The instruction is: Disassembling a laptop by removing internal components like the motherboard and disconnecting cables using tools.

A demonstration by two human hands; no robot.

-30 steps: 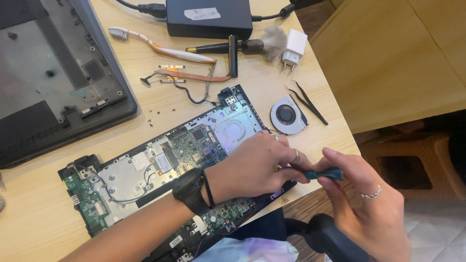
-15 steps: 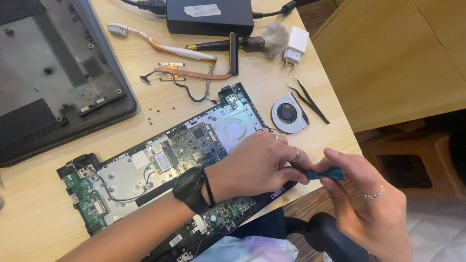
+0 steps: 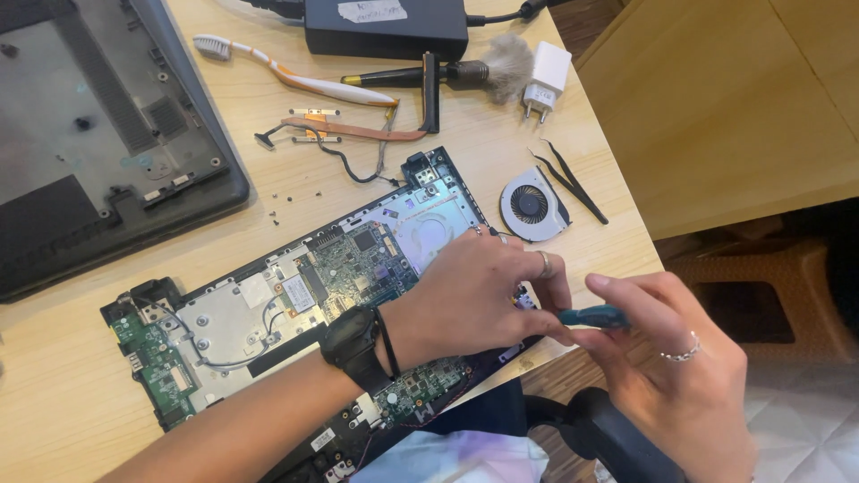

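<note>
An opened laptop base (image 3: 295, 295) with its green circuit board lies bare on the wooden table (image 3: 80, 402). My left hand (image 3: 479, 286) rests on the board's right end, fingers curled around the shaft of a screwdriver. My right hand (image 3: 676, 376) pinches the screwdriver's teal handle (image 3: 592, 316) just off the table's right edge. The tip is hidden under my left fingers. A black watch and a hair band sit on my left wrist.
A detached grey bottom cover (image 3: 98, 134) lies at the far left. A cooling fan (image 3: 532, 204), black tweezers (image 3: 573, 183), white plug (image 3: 546, 79), brush (image 3: 465, 72), toothbrush (image 3: 286, 76), copper heat pipe (image 3: 349, 130), black power adapter (image 3: 385, 27) and loose screws (image 3: 291, 206) lie behind the board.
Both hands stay on the screwdriver at the board's right end, with only slight shifts of the view and fingers.
</note>
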